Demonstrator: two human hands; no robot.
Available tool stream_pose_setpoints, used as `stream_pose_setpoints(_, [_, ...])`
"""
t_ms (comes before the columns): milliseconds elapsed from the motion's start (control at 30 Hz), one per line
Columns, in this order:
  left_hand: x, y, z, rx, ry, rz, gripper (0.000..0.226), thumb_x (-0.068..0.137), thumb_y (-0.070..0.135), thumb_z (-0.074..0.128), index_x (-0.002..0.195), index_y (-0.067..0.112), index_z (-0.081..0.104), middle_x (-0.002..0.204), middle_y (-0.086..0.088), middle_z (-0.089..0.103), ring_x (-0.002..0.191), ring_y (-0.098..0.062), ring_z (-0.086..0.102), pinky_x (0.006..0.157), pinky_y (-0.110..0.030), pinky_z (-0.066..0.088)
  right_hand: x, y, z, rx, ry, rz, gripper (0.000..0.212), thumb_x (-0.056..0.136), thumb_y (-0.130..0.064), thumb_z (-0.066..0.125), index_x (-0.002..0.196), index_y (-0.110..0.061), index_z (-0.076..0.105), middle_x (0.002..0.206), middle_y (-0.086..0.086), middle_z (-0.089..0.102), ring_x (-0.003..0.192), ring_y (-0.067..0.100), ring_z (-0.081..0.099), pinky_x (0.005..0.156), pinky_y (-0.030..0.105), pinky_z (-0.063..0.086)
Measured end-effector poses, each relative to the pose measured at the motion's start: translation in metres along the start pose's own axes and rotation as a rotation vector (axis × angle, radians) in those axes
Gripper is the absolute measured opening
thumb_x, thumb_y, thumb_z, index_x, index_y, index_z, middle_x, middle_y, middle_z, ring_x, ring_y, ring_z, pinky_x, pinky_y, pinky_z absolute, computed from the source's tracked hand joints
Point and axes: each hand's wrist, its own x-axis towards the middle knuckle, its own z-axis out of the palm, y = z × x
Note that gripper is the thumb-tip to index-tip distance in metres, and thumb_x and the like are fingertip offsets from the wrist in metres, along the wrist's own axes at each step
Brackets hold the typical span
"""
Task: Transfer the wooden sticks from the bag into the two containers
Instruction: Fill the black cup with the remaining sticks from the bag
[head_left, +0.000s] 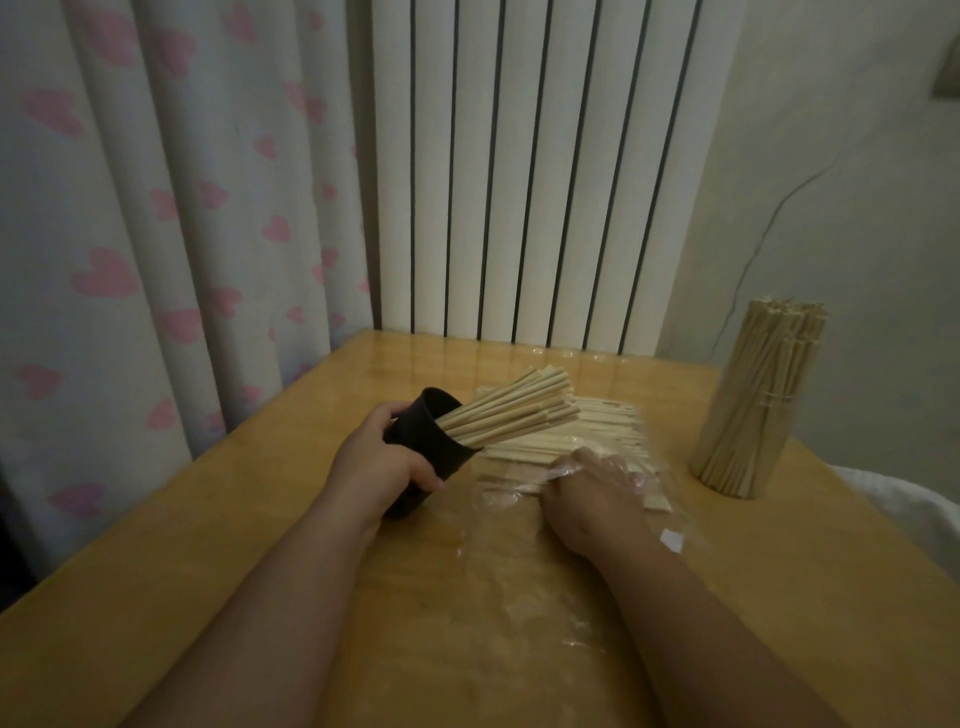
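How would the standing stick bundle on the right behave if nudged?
The stick bundle stands tall and leaning, so a high push probably tips it. A band round it suggests it moves as one stiff piece. Thin wood: likely light.

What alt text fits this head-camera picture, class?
A left hand grips a tilted dark cup of wooden sticks while the right hand is inside a clear bag of sticks on a table. Another bundle stands at right.
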Motion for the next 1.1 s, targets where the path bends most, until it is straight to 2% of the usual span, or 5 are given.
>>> stream_pose_setpoints(167, [-0.001,0.001,0.000,-0.004,-0.009,-0.003,0.083,0.062,-0.013,0.073,0.127,0.035,0.056,0.118,0.004,0.058,0.096,-0.020,0.053,0.064,-0.033,0.045,-0.005,-0.002,-0.006,0.075,-0.084,-0.026,0.023,0.098,-0.028,0.053,0.113,-0.025,0.070,0.121,0.001,0.059,0.114,0.025,0.057,0.098,0.036,0.045])
stream_pose_setpoints(367, [0.000,0.001,0.001,0.016,0.000,-0.003,0.087,0.061,-0.012,0.075,0.132,0.034,0.055,0.124,0.000,0.058,0.105,-0.025,0.053,0.066,-0.033,0.047,-0.017,-0.007,-0.028,0.006,-0.256,-0.064,0.033,0.098,-0.015,0.051,0.129,-0.017,0.063,0.129,0.005,0.062,0.118,0.024,0.057,0.098,0.031,0.044])
stream_pose_setpoints(667, [0.000,0.001,0.002,0.024,0.013,-0.011,0.085,0.062,-0.012,0.075,0.131,0.034,0.055,0.126,0.001,0.057,0.109,-0.027,0.053,0.066,-0.033,0.045,-0.046,-0.015,-0.025,-0.290,-0.105,-0.155,0.033,0.097,-0.019,0.047,0.126,-0.011,0.061,0.134,0.011,0.057,0.124,0.030,0.053,0.105,0.039,0.039])
stream_pose_setpoints(933, [0.001,-0.002,0.000,0.007,0.014,-0.003,0.084,0.061,-0.012,0.074,0.129,0.034,0.056,0.124,0.000,0.058,0.104,-0.026,0.054,0.066,-0.034,0.045,-0.050,-0.018,-0.036,-0.139,-0.043,-0.195,0.016,0.100,-0.028,0.048,0.115,-0.024,0.055,0.114,0.003,0.064,0.103,0.024,0.060,0.079,0.034,0.045])
stream_pose_setpoints(1100, [0.002,-0.003,0.000,0.005,0.010,0.001,0.082,0.062,-0.013,0.074,0.126,0.034,0.056,0.124,-0.002,0.058,0.102,-0.027,0.055,0.068,-0.037,0.048,-0.066,-0.027,-0.057,-0.154,0.020,-0.239,0.025,0.096,-0.050,0.054,0.103,-0.027,0.060,0.100,-0.002,0.063,0.093,0.022,0.059,0.075,0.034,0.047])
